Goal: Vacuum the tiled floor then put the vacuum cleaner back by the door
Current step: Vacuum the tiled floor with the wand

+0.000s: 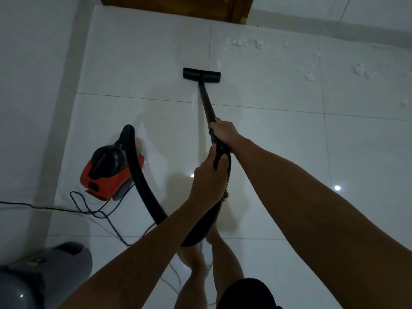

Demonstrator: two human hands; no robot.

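A flat black plastic floor nozzle (201, 73) rested on the glossy white tiled floor (278, 139) in the middle far part of the scene, short of a wooden door (176, 5) at the far edge. The rigid black wand (206, 101) ran back from it to the person's grip: the right hand (224, 132) was wrapped around the tube farther out, the left hand (206, 181) curled around the handle end nearer the body, where the ribbed black hose (142, 181) joined. The hose looped left to the red-and-black canister vacuum cleaner (110, 172), standing on the tiles near the left wall with its thin dark cord (98, 210) trailing beside it.

Vacuuming appeared under way and unfinished: scattered white fluffy debris (244, 43) lay to the far right of the nozzle, well apart from it. The next stroke would likely need the nozzle swung right and pushed farther out.

A rounded grey container-like object (44, 275) sat at the near left; its contents could not be seen.
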